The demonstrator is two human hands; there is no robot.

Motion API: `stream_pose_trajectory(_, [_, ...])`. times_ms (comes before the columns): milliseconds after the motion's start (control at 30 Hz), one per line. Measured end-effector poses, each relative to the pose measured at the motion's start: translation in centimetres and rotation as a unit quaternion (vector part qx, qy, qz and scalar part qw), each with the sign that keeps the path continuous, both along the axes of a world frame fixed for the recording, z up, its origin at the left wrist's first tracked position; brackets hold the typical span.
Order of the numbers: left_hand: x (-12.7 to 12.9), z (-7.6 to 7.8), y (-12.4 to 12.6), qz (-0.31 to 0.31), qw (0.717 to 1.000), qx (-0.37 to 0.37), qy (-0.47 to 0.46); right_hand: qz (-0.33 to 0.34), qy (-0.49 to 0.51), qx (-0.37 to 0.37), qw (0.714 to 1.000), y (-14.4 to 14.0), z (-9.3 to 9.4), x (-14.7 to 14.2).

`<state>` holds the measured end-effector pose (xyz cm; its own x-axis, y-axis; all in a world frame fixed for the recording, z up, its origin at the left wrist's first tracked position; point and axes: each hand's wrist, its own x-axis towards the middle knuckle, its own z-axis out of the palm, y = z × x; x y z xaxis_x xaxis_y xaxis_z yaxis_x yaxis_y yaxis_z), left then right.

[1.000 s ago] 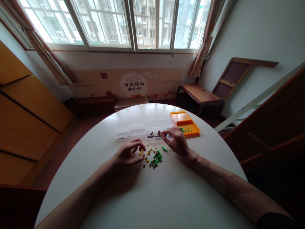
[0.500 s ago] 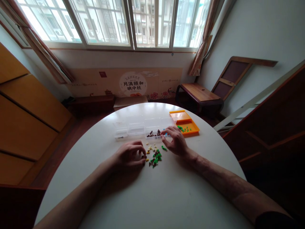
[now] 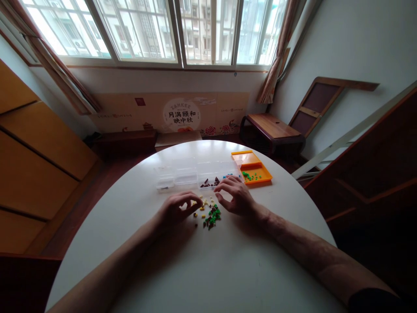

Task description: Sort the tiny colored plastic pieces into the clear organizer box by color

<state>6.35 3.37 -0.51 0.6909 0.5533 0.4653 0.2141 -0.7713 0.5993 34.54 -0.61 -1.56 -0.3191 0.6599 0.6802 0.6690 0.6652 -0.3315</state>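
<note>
On the white table lies a loose pile of small toy building bricks: green bricks mixed with dark brown ones, yellow bricks and pale cream bricks at its far side. My left hand is at the pile's left edge, thumb and forefinger pinched together over the yellow and cream bricks; whatever is between the tips is too small to make out. Right of the pile hovers my right hand, its thumb and fingers apart with nothing visible between them. Just beyond it, brown bricks lie in a clear plastic box.
An orange case with its lid open stands at the back right, holding several green bricks. Blue pieces show in the clear box, partly behind my right hand. The round table has its far edge beyond the boxes.
My left hand has lifted slightly and moved forward and right, uncovering brown bricks. My right hand has drawn back left from the clear box; the green brick beside it is now out of sight.
</note>
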Motion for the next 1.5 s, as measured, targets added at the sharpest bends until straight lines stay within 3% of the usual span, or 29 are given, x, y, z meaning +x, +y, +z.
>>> stream_pose_trajectory(133, [0.5, -0.1, -0.2, 0.029, 0.999, 0.018, -0.018, 0.059, -0.022, 0.006, 0.998, 0.1, -0.1, -0.1])
stream_pose_trajectory(300, [0.8, 0.0, -0.5, -0.001, 1.000, 0.002, -0.028, 0.111, -0.034, 0.015, 0.993, 0.3, -0.6, -0.2])
stream_pose_trajectory(533, [0.6, -0.1, -0.6, 0.015, 1.000, -0.021, -0.012, 0.139, -0.057, 0.029, 0.988, 0.6, -1.2, -0.2])
stream_pose_trajectory(1033, [0.7, -0.1, -0.6, -0.006, 0.999, -0.031, -0.012, 0.159, -0.056, 0.025, 0.985, 0.0, -0.2, -0.5])
stream_pose_trajectory(1267, [0.9, 0.0, -0.6, 0.017, 1.000, -0.009, -0.024, 0.145, -0.054, 0.024, 0.988, 0.2, -0.4, -0.5])
stream_pose_trajectory(1367, [0.2, 0.1, -0.1, 0.036, 0.999, 0.034, -0.014, 0.089, -0.017, 0.027, 0.995, 0.4, -0.6, -0.3])
stream_pose_trajectory(1500, [-1.3, 0.8, 0.7, 0.012, 0.998, 0.047, 0.042, -0.006, 0.054, 0.006, 0.999, 0.8, -0.7, 0.1])
